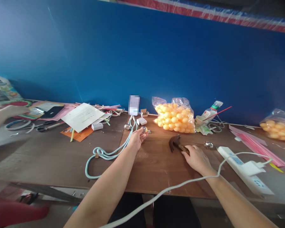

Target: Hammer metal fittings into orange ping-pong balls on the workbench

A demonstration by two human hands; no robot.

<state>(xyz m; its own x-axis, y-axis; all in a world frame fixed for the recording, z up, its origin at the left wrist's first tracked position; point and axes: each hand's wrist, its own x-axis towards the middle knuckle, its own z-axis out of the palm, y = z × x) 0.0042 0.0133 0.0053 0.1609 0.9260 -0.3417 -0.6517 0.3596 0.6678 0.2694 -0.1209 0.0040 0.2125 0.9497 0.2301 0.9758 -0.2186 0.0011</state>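
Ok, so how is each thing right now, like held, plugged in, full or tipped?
Claw hammer: gripped in the right hand
Shiny metal piece: held in the left hand
White charger: plugged into the power strip
Light-blue cord: looped loosely
Middle bag of orange-yellow balls: bulging
Plastic bottle: tilted

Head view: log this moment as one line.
left hand: holds shiny piece | right hand: grips hammer | nearby: power strip
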